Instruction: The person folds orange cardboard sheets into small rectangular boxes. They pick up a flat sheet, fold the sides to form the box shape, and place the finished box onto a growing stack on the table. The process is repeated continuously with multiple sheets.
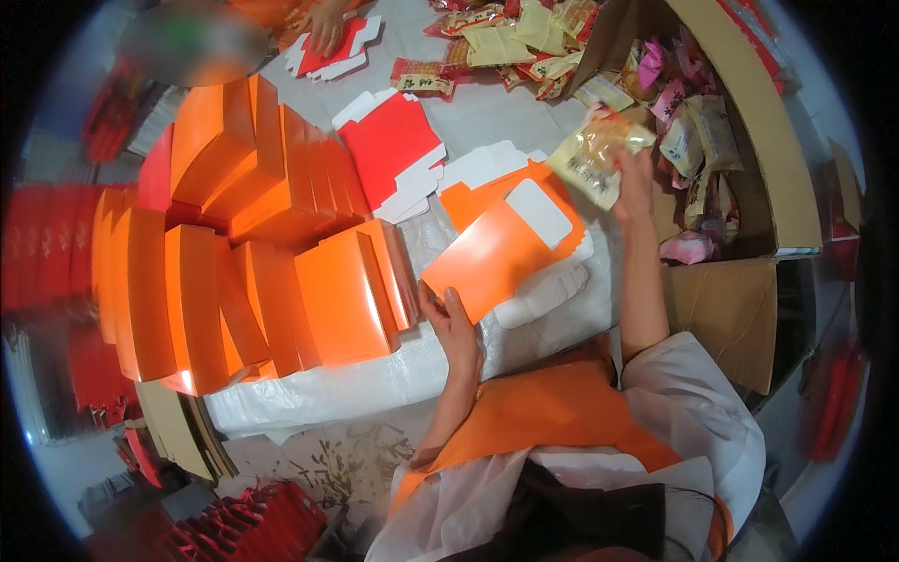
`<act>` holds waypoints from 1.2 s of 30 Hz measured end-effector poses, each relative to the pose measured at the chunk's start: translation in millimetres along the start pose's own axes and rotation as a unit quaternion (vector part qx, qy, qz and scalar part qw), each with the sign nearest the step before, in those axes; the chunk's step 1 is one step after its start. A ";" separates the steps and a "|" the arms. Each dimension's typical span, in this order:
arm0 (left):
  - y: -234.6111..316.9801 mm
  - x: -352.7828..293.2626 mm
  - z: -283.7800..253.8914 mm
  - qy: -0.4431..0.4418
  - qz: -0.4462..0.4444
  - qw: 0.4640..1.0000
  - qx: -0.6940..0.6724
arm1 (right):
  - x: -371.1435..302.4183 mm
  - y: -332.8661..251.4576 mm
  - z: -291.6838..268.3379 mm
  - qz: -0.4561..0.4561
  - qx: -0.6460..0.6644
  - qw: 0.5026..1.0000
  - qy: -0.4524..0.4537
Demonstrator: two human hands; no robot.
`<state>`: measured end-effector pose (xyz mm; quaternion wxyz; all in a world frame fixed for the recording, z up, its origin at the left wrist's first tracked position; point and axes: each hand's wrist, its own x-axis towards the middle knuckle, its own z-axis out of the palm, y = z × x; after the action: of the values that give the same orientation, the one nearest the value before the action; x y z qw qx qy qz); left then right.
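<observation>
My left hand pinches the lower left corner of an orange cardboard box, its thumb on the front face. A pale oval area shows at the box's upper right end. Farther right, my right hand grips a wrapped pastry in a clear and cream packet. This packet is up beside the large carton, to the upper right of the orange box. Beneath the held box lie flattened orange box blanks with white flaps. Close to the box's lower right edge, a white plastic bottle lies on its side.
Rows of orange boxes fill the table's left side. Red blanks lie behind the middle. An open carton of wrapped snacks stands at right; more packets lie beyond. Another person's hand touches a red blank.
</observation>
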<state>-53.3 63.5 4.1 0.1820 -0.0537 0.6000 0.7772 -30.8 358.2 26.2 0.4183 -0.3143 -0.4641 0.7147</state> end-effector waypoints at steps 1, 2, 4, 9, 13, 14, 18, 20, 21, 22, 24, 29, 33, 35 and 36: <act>0.7 0.8 1.0 0.002 0.000 1.000 -0.007 | -18.3 -1.4 9.0 0.002 -0.003 0.999 -0.050; 0.8 1.2 0.6 0.003 -0.006 1.000 -0.007 | -38.6 -1.0 22.3 0.004 -0.006 0.995 -0.100; 1.8 0.7 1.9 0.001 -0.016 1.000 -0.008 | -59.8 3.6 37.1 -0.015 -0.057 0.985 -0.163; -11.3 5.5 0.4 -0.012 0.025 1.000 -0.013 | -62.1 37.0 34.2 0.085 -0.038 0.988 -0.127; -17.3 11.0 -3.7 -0.016 0.040 0.999 -0.020 | -63.1 45.1 15.8 0.107 -0.230 0.948 -0.194; -18.8 9.3 -4.4 -0.014 0.036 0.999 -0.008 | -63.7 45.9 11.3 0.104 -0.288 0.923 -0.231; -32.8 17.1 -13.8 0.010 0.057 0.995 0.080 | -83.6 38.6 21.0 -0.038 -0.392 0.859 -0.327; -30.8 13.2 -14.7 -0.016 0.047 0.996 0.079 | -93.3 43.5 16.5 -0.012 -0.332 0.903 -0.274; -8.2 6.1 -7.5 -0.019 0.001 0.996 0.087 | -95.9 41.9 18.7 -0.019 -0.302 0.921 -0.246; -10.0 5.5 -8.9 -0.022 0.002 0.995 0.093 | -96.3 46.3 17.3 -0.027 -0.267 0.934 -0.236; -13.4 13.8 -16.6 -0.025 0.006 0.993 0.119 | -96.0 59.7 11.9 -0.051 -0.256 0.940 -0.222; -44.9 31.2 -39.3 -0.110 0.040 0.987 0.110 | -101.6 61.1 14.6 -0.088 -0.295 0.926 -0.218; -23.1 24.4 -25.4 -0.067 0.020 0.996 0.063 | -100.6 78.2 3.3 -0.087 -0.251 0.943 -0.200; -30.5 17.7 -34.7 -0.084 0.004 0.989 0.124 | -101.5 70.5 5.5 -0.121 -0.285 0.929 -0.205; -24.4 15.4 -32.1 -0.090 0.030 0.988 0.123 | -100.8 70.4 6.4 -0.117 -0.288 0.929 -0.203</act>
<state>-63.5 41.5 -31.6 0.2169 0.0576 0.6735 0.7043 -12.1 250.5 -30.4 0.2873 -0.2132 -0.7584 0.5448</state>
